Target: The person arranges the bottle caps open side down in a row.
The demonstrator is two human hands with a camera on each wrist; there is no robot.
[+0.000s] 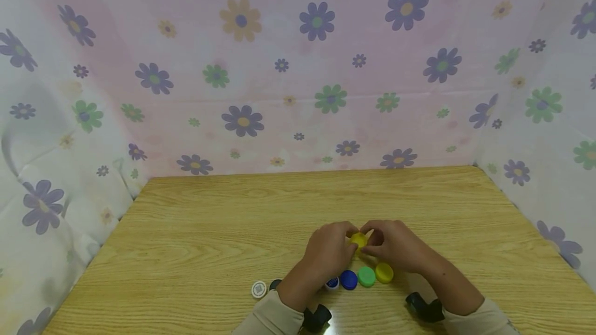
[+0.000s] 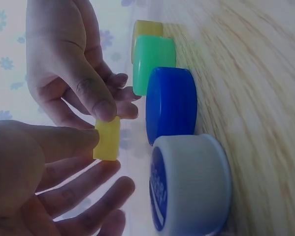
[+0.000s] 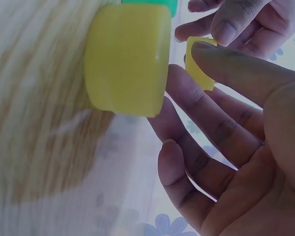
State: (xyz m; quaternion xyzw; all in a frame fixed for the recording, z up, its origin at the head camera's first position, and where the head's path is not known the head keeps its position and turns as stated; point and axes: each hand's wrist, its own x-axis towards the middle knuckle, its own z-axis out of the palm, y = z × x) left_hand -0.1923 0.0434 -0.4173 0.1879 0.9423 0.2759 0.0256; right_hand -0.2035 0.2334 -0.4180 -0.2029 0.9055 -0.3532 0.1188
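Both hands hold one yellow bottle cap [image 1: 359,241] just above the table, behind a row of caps. My left hand [image 1: 329,248] pinches its left side, with the thumb on the near face in the left wrist view. From the right, my right hand [image 1: 399,244] pinches the same cap [image 3: 200,69] between thumb and fingers. Closest to the hands in the row are a second yellow cap [image 1: 384,273], a green cap [image 1: 366,276], a blue cap [image 1: 348,279] and a white cap with a blue printed top [image 2: 194,184]. My left forearm hides part of the row.
Farther left lie a white cap with a grey mark [image 1: 258,289] and a dark cap [image 1: 276,285], partly covered by the forearm. A black device [image 1: 425,308] sits at the right wrist, another [image 1: 318,318] at the left. Floral cloth [image 1: 279,81] surrounds the wooden table [image 1: 223,221].
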